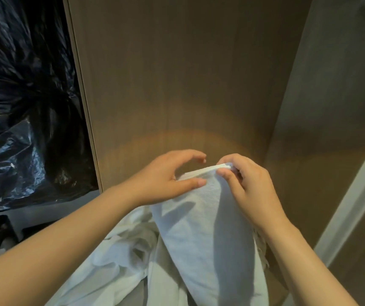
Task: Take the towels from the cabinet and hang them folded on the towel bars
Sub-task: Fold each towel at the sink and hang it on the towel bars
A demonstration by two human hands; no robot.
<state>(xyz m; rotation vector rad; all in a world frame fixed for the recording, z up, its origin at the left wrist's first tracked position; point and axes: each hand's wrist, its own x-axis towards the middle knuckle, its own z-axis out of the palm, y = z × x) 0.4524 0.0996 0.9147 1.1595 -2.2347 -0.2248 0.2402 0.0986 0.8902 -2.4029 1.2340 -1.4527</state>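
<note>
A white towel [208,235] hangs in front of me, its top edge doubled over so several layers meet at one corner. My right hand [247,186] pinches that stacked corner between thumb and fingers. My left hand [168,180] sits just left of it, fingers curved over the top edge and thumb lying flat on the towel's face, without a plain grip. The towel drapes down between my forearms. More white cloth [119,261] lies crumpled below it. No towel bar is in view.
A brown wooden cabinet panel [177,85] stands straight ahead, with another panel [331,129] angled at the right. Black plastic bags [22,107] fill the space at the left. A pale door frame edge [353,206] runs along the far right.
</note>
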